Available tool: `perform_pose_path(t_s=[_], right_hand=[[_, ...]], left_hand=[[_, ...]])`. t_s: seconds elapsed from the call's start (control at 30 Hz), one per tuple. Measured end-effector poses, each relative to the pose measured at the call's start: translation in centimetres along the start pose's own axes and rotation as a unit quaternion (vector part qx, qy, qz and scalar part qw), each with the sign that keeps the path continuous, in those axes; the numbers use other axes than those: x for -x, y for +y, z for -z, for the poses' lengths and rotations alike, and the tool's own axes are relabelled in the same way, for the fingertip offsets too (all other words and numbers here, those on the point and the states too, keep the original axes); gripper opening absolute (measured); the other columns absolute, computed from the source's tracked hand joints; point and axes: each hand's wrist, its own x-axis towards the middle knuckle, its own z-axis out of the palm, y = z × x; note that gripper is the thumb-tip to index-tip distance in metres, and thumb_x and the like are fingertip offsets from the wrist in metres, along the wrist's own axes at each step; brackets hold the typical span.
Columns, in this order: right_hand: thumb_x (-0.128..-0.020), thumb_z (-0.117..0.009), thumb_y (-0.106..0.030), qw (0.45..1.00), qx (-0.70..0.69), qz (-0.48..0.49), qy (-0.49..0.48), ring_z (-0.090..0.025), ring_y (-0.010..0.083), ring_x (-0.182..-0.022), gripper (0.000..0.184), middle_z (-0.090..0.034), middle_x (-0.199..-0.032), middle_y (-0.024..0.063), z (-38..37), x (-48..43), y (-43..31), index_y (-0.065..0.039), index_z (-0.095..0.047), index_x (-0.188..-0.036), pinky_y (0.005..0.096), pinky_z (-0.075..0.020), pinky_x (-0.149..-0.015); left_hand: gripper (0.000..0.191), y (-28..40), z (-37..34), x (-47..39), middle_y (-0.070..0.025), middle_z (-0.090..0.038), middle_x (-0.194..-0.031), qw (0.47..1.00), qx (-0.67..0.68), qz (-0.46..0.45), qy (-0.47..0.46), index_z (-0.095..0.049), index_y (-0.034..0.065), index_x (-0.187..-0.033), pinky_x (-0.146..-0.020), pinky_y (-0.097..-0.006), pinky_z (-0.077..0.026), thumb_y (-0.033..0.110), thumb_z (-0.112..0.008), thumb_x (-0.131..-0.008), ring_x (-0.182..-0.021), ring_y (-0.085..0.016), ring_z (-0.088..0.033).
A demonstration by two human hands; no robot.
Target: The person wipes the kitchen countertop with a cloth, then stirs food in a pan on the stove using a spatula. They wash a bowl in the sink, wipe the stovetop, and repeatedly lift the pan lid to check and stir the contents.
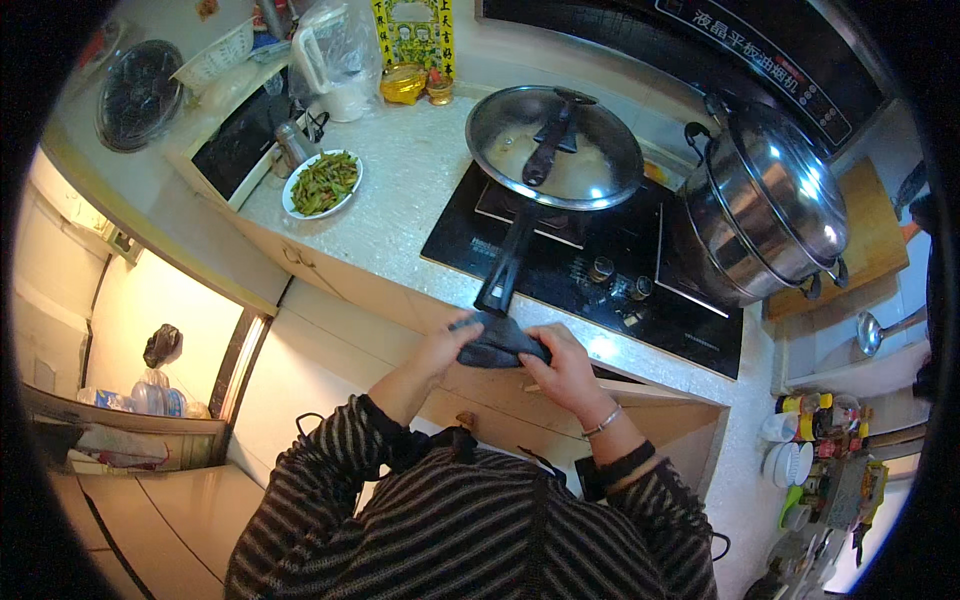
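Note:
My left hand [442,346] and my right hand [561,366] hold a dark grey cloth [495,346] between them, low in front of my body. The cloth is bunched just below the end of the black handle of a frying pan [510,262]; whether they touch I cannot tell. A glass-topped lid [499,150] with a dark upright knob handle covers the pan, which sits on the left part of the black cooktop [600,262]. Whitish contents show through the glass. On the counter to the left stands a white plate of cooked green vegetables [324,184].
A large steel steamer pot [757,202] stands on the cooktop's right, beside a wooden cutting board [862,217]. A ladle [870,334] hangs at the right, near bottles [806,405]. A blender [337,67] stands at the back left. A cabinet drawer or door [675,420] below the counter appears ajar.

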Motion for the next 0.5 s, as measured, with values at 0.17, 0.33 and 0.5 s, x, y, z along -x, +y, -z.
perform_pose_path(t_s=[0.17, 0.33, 0.5], right_hand=[[-0.08, -0.07, -0.004, 0.978, 0.128, 0.1, 0.128, -0.058, 0.0343, -0.101, 0.045, -0.058, -0.107, 0.0162, -4.1, -7.3, -0.5, -0.003, -0.061, -0.123, 0.0402, -0.0498, -0.082], [-0.082, -0.07, -0.007, 0.992, -0.012, -0.044, 0.117, -0.062, 0.0366, -0.095, 0.056, -0.06, -0.11, 0.0209, -7.8, -8.1, 1.0, -0.006, -0.052, -0.135, 0.0418, -0.0519, -0.081], [-0.088, -0.068, -0.015, 0.989, 0.06, -0.138, -0.007, -0.068, 0.0302, -0.093, 0.043, -0.068, -0.104, 0.018, -5.9, -1.0, 4.0, -0.004, -0.058, -0.128, 0.0364, -0.0549, -0.082]], left_hand=[[0.047, 5.6, 5.3, -4.2, -0.0199, -0.057, -0.127, 0.88, -0.323, -0.316, 0.145, -0.06, 0.0082, -0.13, -0.099, -0.0404, -0.046, 0.016, -0.073, -0.086, -0.118, -0.031, -0.056], [0.059, 7.0, 8.4, -8.8, -0.0306, -0.039, -0.146, 0.748, -0.504, -0.35, 0.255, -0.054, 0.0141, -0.14, -0.11, -0.0549, -0.031, 0.029, -0.073, -0.086, -0.136, -0.051, -0.033], [0.07, 4.1, 6.2, -13.6, -0.0286, -0.028, -0.156, 0.691, -0.661, -0.268, 0.121, -0.044, 0.0147, -0.149, -0.114, -0.0583, -0.021, 0.054, -0.056, -0.092, -0.144, -0.049, -0.024]])
